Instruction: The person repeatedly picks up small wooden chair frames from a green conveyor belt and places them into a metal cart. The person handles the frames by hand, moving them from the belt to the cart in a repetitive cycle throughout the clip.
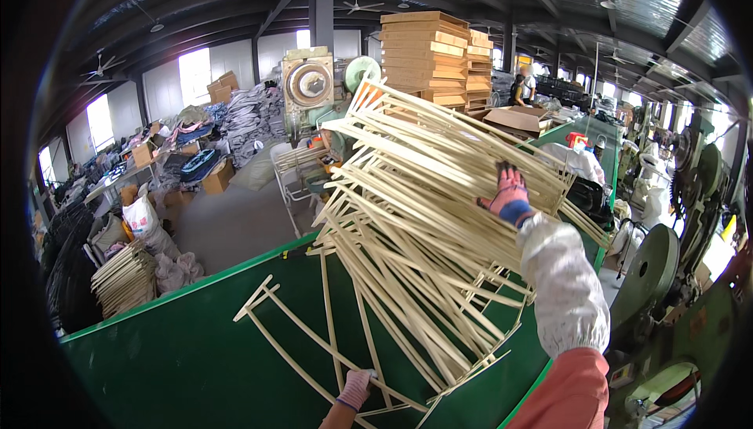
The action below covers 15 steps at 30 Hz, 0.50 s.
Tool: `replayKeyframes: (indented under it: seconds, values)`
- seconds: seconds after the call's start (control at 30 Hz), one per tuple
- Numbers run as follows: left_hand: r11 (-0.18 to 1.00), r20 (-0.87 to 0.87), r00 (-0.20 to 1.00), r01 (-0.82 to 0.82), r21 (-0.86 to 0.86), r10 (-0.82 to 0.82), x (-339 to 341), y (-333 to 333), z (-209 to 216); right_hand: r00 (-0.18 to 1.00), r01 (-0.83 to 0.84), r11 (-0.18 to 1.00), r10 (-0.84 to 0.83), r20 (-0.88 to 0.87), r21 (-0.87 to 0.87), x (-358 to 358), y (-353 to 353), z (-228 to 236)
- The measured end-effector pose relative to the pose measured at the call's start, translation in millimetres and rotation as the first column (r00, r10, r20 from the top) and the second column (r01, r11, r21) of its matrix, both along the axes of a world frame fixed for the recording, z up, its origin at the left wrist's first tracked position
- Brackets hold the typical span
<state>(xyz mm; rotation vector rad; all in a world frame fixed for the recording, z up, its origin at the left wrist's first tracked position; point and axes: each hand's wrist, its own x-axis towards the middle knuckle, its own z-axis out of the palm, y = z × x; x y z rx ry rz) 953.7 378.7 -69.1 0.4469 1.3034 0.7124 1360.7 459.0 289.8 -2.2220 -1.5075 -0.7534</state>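
A large heap of pale, narrow wooden frames (439, 154), each of long thin strips joined by short crosspieces, is stacked on the green table. My right hand (508, 191), in a red glove with dark fingertips and a blue cuff, lies with fingers spread on the heap's right part. In the lower middle, my left hand (357, 390), in a pale pink glove, is closed round a strip of a single wooden frame (294, 358). That frame lies at an angle over the green surface, its crosspiece end pointing up and left. Its near end sits by the heap's lower strips.
The green table (188, 343) has a raised green edge. Green machines with wheels (647, 272) stand close on my right. Beyond the heap are stacked cardboard trays (423, 56) and a machine with a round face (307, 82). Sacks (145, 221) lie on the left floor; people stand far back.
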Motion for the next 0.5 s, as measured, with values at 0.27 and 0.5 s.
replayKeyframes:
  seconds: [0.27, 0.5]
  values:
    - [0.276, -0.497, 0.630, 0.421, 0.864, 0.597, 68, 27, 155, 0.928, 0.185, 0.959, -0.243, -0.284, -0.216, 106, 63, 58]
    - [0.420, 0.158, 0.939, -0.017, 0.907, -0.304, 227, 118, 280, 0.883, -0.201, 0.893, -0.012, -0.468, -0.402, 143, 81, 80]
